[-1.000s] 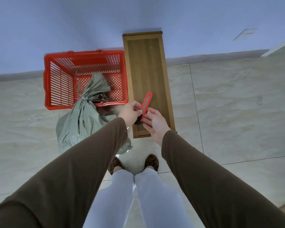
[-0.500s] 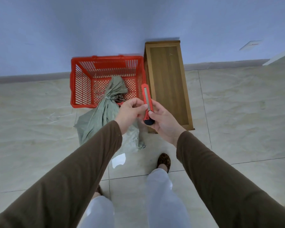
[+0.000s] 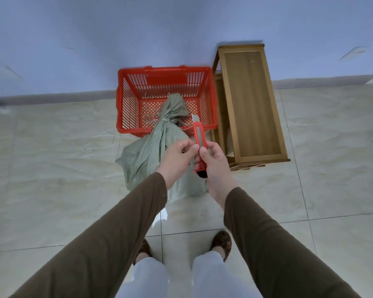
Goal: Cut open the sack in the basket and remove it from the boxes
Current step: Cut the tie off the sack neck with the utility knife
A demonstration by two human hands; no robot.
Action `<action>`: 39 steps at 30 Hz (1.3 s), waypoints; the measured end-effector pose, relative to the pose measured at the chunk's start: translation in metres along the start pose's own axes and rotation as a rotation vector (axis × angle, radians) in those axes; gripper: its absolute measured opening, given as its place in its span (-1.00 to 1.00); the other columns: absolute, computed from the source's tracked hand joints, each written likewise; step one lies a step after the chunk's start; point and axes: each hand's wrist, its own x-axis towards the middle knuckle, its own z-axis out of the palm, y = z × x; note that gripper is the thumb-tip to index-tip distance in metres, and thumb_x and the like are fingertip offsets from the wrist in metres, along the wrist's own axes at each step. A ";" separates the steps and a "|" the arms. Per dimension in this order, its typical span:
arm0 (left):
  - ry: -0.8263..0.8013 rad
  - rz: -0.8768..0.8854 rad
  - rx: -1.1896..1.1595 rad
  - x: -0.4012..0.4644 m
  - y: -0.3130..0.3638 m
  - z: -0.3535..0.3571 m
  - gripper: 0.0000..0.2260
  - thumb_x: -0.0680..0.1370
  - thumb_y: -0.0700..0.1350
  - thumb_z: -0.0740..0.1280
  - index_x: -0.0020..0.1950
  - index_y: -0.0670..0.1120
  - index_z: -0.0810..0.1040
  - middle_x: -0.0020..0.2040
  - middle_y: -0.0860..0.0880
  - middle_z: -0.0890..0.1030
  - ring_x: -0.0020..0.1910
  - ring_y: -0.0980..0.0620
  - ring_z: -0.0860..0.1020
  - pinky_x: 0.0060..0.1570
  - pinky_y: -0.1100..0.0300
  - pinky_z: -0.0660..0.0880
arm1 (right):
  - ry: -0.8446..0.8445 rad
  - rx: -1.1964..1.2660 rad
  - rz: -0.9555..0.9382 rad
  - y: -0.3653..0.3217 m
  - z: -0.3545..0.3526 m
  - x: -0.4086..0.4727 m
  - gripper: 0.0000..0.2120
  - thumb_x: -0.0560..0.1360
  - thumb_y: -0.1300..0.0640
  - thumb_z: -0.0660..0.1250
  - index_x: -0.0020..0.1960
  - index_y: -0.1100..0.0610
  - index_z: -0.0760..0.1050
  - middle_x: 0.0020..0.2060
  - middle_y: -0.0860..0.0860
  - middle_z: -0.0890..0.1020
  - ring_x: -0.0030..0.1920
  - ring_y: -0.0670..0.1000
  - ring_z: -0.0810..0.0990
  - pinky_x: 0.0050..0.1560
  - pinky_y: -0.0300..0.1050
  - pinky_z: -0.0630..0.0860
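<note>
A grey-green woven sack (image 3: 151,151), tied near its top with string, lies on the floor with its knotted end over the front rim of a red plastic basket (image 3: 125,112). My right hand (image 3: 213,168) grips a red utility knife (image 3: 199,147), held upright above the sack; a short length of blade shows at its top. My left hand (image 3: 177,158) pinches the knife's side at the middle with thumb and fingers. No boxes can be seen; the sack hides whatever is inside it.
A wooden bench (image 3: 250,104) stands against the blue wall just right of the basket. Loose straw-like fibres lie in the basket and on the pale tiled floor. My feet (image 3: 221,244) are near the sack's lower end.
The view has swung so the basket and sack sit nearer the centre. The knife has turned upright in both hands, and a blade tip now shows at its top.
</note>
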 end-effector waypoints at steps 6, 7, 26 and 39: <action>0.050 -0.011 -0.010 0.034 -0.052 0.005 -0.79 0.69 -0.06 0.28 -0.10 -0.02 0.62 -0.24 0.04 0.52 -0.25 0.11 0.48 -0.18 0.22 0.47 | 0.033 -0.084 -0.021 0.035 -0.013 0.050 -0.83 0.73 0.10 0.24 0.23 0.08 0.57 -0.37 -0.03 0.54 -0.38 -0.10 0.49 -0.27 -0.15 0.52; 0.068 -0.010 -0.020 0.042 -0.060 0.003 -0.79 0.70 -0.06 0.28 -0.05 -0.07 0.63 -0.24 0.03 0.51 -0.25 0.09 0.47 -0.16 0.17 0.46 | 0.036 -0.097 -0.028 0.041 -0.015 0.060 -0.83 0.73 0.10 0.24 0.22 0.08 0.57 -0.37 -0.03 0.53 -0.38 -0.09 0.48 -0.28 -0.15 0.51; 0.153 -0.181 -0.248 0.198 -0.130 -0.095 -0.73 0.72 -0.05 0.20 0.15 -0.19 0.63 0.02 -0.21 0.74 -0.28 -0.03 0.72 -0.30 0.18 0.62 | -0.048 -0.028 -0.032 0.083 0.083 0.237 -0.70 0.75 0.21 0.12 0.47 0.21 0.30 0.14 0.20 0.53 -0.21 0.15 0.70 -0.43 -0.08 0.64; 0.160 0.536 -0.380 0.122 -0.119 -0.076 -0.35 0.51 -0.36 0.45 0.49 0.15 0.46 0.19 -0.23 0.69 0.06 -0.12 0.70 0.08 -0.03 0.66 | 0.011 0.156 -0.516 0.090 0.081 0.187 -0.91 0.67 0.14 0.21 0.00 0.09 0.43 -0.14 0.09 0.49 -0.17 0.10 0.47 -0.18 0.03 0.47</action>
